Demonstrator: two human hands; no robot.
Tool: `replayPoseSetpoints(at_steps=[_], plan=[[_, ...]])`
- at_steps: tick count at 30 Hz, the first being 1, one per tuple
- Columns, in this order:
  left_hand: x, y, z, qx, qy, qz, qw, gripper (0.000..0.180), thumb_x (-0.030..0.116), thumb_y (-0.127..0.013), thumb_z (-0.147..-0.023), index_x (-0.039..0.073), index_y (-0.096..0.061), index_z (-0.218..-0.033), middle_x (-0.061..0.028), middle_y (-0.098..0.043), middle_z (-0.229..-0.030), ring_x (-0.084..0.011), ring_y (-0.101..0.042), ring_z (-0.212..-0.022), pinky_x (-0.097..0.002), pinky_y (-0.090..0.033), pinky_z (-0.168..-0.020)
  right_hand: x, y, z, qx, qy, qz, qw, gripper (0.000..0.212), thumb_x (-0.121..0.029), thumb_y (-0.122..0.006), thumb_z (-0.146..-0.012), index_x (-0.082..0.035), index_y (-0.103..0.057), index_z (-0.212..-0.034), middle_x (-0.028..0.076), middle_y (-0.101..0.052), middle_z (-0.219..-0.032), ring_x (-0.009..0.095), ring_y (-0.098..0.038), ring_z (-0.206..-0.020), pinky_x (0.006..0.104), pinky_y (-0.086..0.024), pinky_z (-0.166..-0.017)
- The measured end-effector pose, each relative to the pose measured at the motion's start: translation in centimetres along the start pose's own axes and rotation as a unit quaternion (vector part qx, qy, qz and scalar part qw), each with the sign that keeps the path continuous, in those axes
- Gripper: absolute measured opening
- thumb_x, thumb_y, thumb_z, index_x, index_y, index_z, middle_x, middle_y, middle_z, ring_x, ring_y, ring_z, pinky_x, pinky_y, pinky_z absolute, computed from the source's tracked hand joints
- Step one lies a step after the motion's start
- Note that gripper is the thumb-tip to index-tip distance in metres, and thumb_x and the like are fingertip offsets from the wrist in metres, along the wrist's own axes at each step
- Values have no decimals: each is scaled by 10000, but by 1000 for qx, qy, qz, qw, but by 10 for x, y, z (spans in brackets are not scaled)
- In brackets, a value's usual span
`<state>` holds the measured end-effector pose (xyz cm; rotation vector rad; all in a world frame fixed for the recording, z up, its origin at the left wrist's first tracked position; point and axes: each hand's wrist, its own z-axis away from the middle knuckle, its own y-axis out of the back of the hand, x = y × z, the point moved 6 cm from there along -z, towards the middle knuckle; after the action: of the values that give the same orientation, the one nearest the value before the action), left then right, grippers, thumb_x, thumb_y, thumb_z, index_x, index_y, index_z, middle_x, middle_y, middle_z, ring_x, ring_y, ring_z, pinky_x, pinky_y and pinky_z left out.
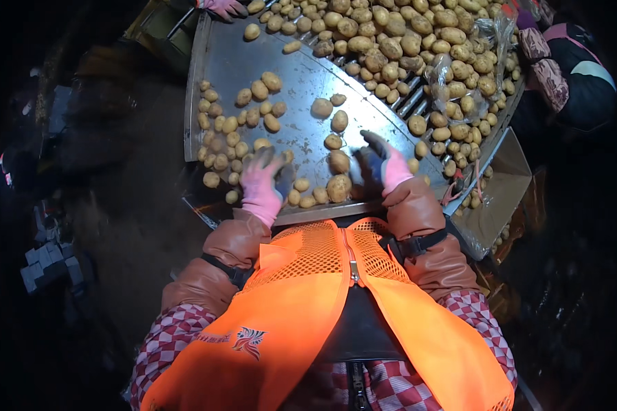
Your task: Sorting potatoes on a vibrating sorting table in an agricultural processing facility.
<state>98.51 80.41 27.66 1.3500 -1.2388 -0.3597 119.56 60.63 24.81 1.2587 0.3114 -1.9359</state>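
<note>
My left hand (262,179), in a pink and dark grey glove, reaches over the metal sorting table with fingers apart. It touches or hovers just above small potatoes (221,162) gathered along the table's left edge. On the other side, my right hand (389,163) wears a matching glove; its fingers are stretched out beside a larger potato (339,162), partly blurred, with nothing visibly held. Between my hands, near the front rim, lies another big potato (339,188) with several smaller ones next to it. More loose potatoes (259,90) dot the metal surface (301,75) farther off.
A large heap of potatoes (391,48) covers the slatted rollers (413,101) at the back right, with clear plastic film (440,79) on it. An open cardboard box (493,195) stands at the right. Another person's gloved hand (224,8) shows at the far edge; a second person's sleeve (550,83) is at right.
</note>
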Motion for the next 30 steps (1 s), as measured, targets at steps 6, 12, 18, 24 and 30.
replayPoseSetpoints(at_steps=[6, 12, 18, 24, 30], plan=[[-40, -21, -1, -81, -30, -134, 987, 408, 366, -675, -853, 205, -672, -1228, -139, -563, -1371, -383, -506, -1269, -540, -378, -1061, -1, 103, 24, 202, 36, 267, 942, 425, -178, -686, -908, -102, -613, -1319, 121, -727, -1014, 258, -688, -941, 349, -536, -832], [-4, -7, -17, -61, 22, 16, 998, 301, 93, -623, -799, 86, -688, -1094, -166, -678, -1146, -369, -618, -1086, -441, -500, -912, 57, 59, 16, 136, -18, 279, 951, 509, -302, -731, -883, -120, -599, -1340, 187, -667, -1218, 322, -664, -1083, 407, -521, -937], [118, -66, 0, -424, -87, 1, 901, 321, 130, -579, -878, 147, -601, -1198, -214, -613, -1166, -415, -625, -1063, -472, -514, -897, 39, -16, -8, -21, 20, 3, 1000, 510, -168, -672, -941, -75, -517, -1419, 154, -640, -1297, 238, -607, -1145, 353, -493, -945], [95, -78, -17, -406, 103, 97, 903, 528, 227, -678, -873, 236, -564, -1388, -231, -562, -1282, -398, -604, -1145, -427, -497, -979, 33, 11, 6, -12, -65, -179, 982, 408, -105, -618, -970, -55, -535, -1367, 80, -667, -1059, 156, -624, -877, 293, -507, -716], [79, -44, -22, -262, 118, 188, 939, 560, 168, -779, -814, 171, -597, -1343, -199, -587, -1258, -360, -615, -1143, -375, -495, -996, -25, -11, 47, -177, -59, -263, 946, 469, -333, -629, -975, -52, -549, -1342, 76, -676, -1017, 199, -658, -881, 344, -563, -739]])
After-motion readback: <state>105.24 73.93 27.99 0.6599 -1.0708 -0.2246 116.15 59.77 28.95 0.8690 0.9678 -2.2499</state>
